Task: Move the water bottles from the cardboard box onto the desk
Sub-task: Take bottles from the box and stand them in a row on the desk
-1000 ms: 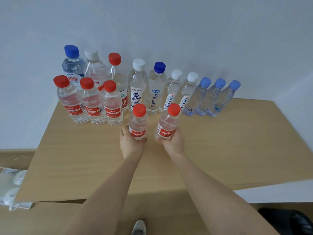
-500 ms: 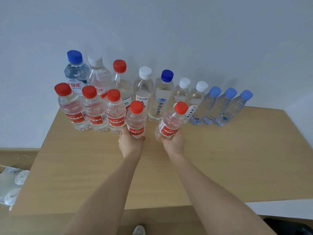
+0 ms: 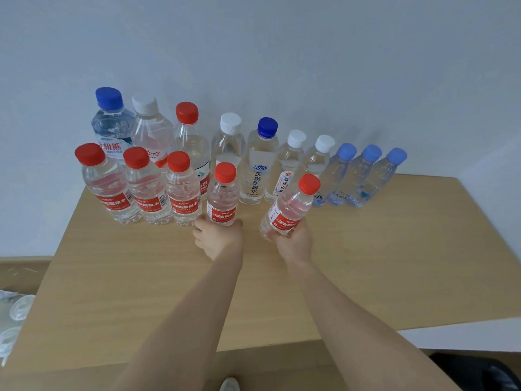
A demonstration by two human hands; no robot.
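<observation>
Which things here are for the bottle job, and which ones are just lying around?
For the job: left hand gripping an upright red-capped bottle; right hand gripping a tilted red-capped bottle; row of bottles standing by the wall; desk.
Just lying about: clear plastic pieces at the left edge; shoe tip at the bottom; dark object bottom right.

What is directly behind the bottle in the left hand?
A white-capped bottle stands behind the red-capped bottle that the left hand grips; its label and base are covered.
</observation>
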